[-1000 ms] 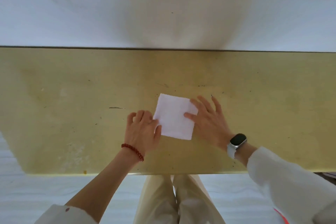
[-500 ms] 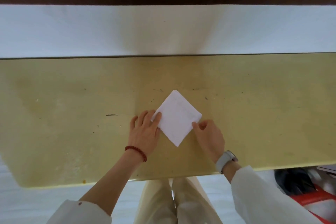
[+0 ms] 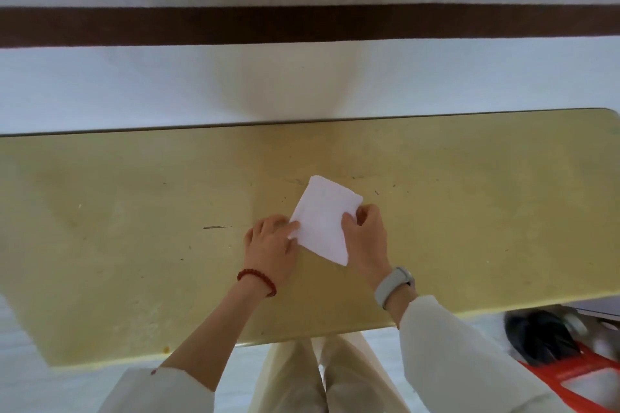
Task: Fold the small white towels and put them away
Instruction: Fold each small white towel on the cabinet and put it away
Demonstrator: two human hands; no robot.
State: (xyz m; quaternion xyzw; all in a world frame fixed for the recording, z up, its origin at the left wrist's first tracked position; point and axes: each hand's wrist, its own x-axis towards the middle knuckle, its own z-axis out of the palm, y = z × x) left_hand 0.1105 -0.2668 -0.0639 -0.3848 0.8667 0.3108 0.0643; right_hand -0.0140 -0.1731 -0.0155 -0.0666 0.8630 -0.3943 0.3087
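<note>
A small white towel [image 3: 323, 220], folded into a square, lies tilted on the yellow table [image 3: 134, 211] near its middle. My right hand [image 3: 364, 235] grips the towel's right edge, thumb on top and fingers curled round the edge. My left hand [image 3: 270, 243] rests on the table at the towel's left corner, its fingertips pressing that corner down. The towel's right edge seems a little raised where the right hand holds it.
The table's front edge runs just above my legs, and its right end shows at the far right. Beyond the table lies a pale floor with a dark brown strip [image 3: 302, 25]. A red and black object [image 3: 550, 349] sits on the floor at the lower right.
The towel has turned further and my right hand has closed round its right edge, where a second ago it lay flat on it. My left hand stays at the left corner. The camera has tilted up.
</note>
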